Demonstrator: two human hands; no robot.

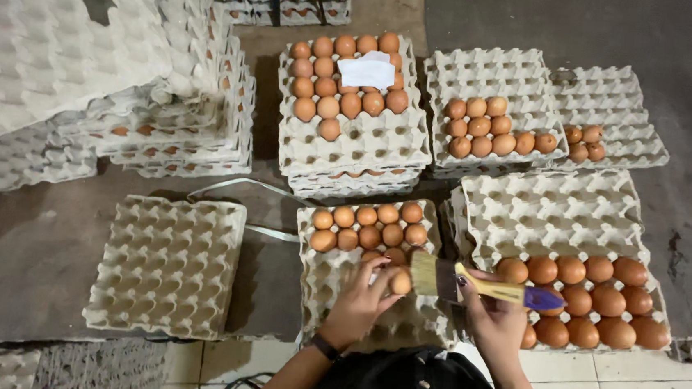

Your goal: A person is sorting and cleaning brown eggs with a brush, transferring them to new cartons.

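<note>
Left hand (363,290) pinches an egg (401,283) over the middle tray (330,288) so the paintbrush (471,282), gripped in the closed right hand (494,317), can sweep it.

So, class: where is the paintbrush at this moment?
In the head view, the paintbrush is low and right of centre, in the right hand, its bristles beside the egg held by the left hand.

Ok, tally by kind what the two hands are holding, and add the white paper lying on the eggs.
egg, in the left hand: 1
brush, in the right hand: 1
white paper, on the eggs of the far middle tray: 1
Total: 3
</note>
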